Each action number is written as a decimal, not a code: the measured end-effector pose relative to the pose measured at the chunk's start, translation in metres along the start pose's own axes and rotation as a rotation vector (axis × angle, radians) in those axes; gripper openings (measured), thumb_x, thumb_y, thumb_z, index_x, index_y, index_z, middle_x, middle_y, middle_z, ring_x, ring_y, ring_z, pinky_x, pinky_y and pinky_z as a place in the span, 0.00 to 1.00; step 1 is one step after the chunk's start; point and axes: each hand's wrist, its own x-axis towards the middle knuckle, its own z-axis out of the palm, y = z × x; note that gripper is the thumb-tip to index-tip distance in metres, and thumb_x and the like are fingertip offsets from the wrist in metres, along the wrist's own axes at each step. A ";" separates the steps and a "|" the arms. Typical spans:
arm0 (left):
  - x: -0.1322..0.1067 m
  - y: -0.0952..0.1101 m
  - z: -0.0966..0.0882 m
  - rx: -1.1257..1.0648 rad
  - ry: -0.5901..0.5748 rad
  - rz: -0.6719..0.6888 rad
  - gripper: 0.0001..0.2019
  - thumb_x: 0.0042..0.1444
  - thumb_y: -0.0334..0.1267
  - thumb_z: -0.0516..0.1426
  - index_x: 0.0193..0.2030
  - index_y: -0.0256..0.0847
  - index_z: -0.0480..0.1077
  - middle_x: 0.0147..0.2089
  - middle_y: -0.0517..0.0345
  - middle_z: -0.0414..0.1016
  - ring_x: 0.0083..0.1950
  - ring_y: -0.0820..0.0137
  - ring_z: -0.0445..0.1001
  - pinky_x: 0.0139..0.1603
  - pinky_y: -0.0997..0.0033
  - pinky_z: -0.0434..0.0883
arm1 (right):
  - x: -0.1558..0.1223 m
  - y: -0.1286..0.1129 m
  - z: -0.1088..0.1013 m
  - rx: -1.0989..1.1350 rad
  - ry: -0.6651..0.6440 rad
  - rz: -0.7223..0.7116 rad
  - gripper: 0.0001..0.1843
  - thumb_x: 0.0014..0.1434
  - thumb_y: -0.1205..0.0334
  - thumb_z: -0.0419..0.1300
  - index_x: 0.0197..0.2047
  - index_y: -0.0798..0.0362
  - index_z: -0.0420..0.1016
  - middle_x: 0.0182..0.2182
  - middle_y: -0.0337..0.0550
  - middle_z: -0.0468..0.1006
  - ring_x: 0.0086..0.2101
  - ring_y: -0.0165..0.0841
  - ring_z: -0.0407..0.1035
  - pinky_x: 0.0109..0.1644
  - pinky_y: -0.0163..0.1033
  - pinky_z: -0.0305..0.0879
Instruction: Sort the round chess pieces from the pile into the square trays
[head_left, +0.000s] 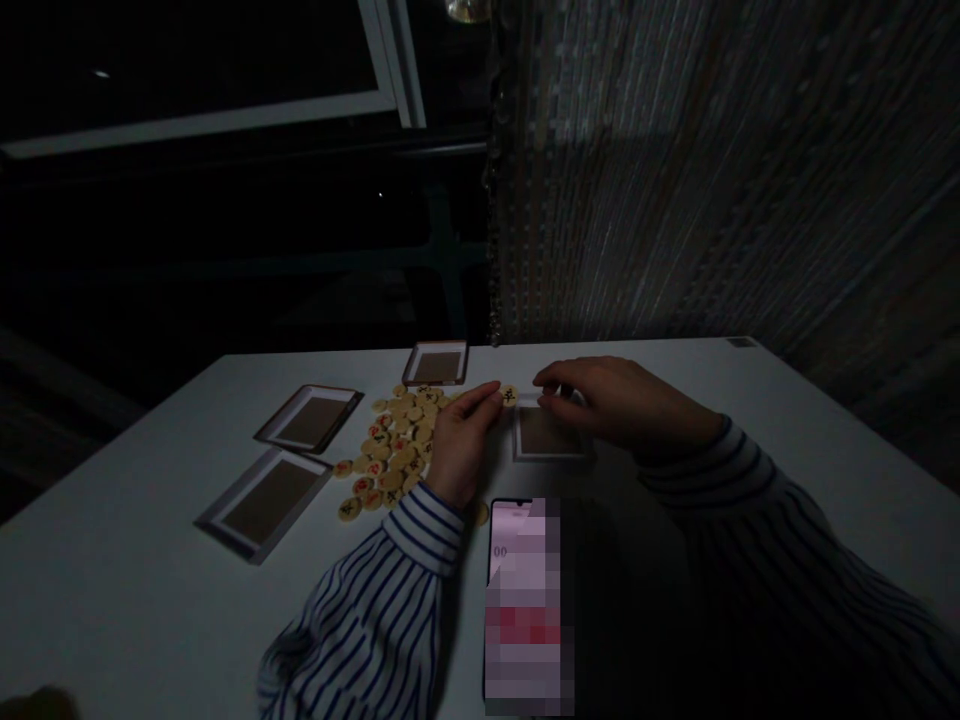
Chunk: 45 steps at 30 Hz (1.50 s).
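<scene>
Between the thumb and fingertips of my left hand (463, 435) is a round wooden Chinese chess piece (509, 395) with a black character facing up. My right hand (592, 395) hovers over the far right part of an open shallow box (551, 455), its fingers curved and a gap showing between thumb and forefinger; I see nothing in it. A loose pile of Chinese chess pieces (390, 445), marked in red and black, spreads left of my left hand. My left wrist hides part of the pile.
Shallow box halves lie around the pile: one at the back (436, 363), one at the left (309, 418) and one nearer me (262, 503). A lit phone (510, 590), partly pixelated, lies on the white table (135, 560). Behind hangs a string curtain (600, 200).
</scene>
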 end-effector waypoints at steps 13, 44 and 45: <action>-0.007 -0.018 0.008 -0.160 -0.066 -0.103 0.17 0.44 0.38 0.63 0.43 0.37 0.72 0.35 0.54 0.76 0.33 0.74 0.73 0.37 0.75 0.69 | -0.002 0.011 0.008 -0.004 -0.022 -0.025 0.15 0.59 0.58 0.50 0.45 0.52 0.71 0.38 0.42 0.77 0.38 0.33 0.69 0.41 0.37 0.61; -0.013 -0.026 0.012 0.005 -0.184 -0.097 0.15 0.46 0.40 0.61 0.41 0.37 0.73 0.35 0.54 0.77 0.36 0.70 0.74 0.41 0.71 0.69 | -0.007 0.017 0.033 0.133 -0.044 -0.167 0.14 0.58 0.55 0.53 0.45 0.52 0.69 0.39 0.46 0.74 0.40 0.32 0.67 0.41 0.38 0.63; -0.012 -0.027 0.011 0.045 -0.186 -0.069 0.15 0.47 0.40 0.60 0.41 0.37 0.73 0.36 0.54 0.77 0.37 0.70 0.74 0.42 0.71 0.69 | -0.007 0.016 0.032 0.120 -0.051 -0.158 0.14 0.58 0.56 0.53 0.45 0.52 0.69 0.39 0.46 0.74 0.40 0.33 0.67 0.41 0.38 0.63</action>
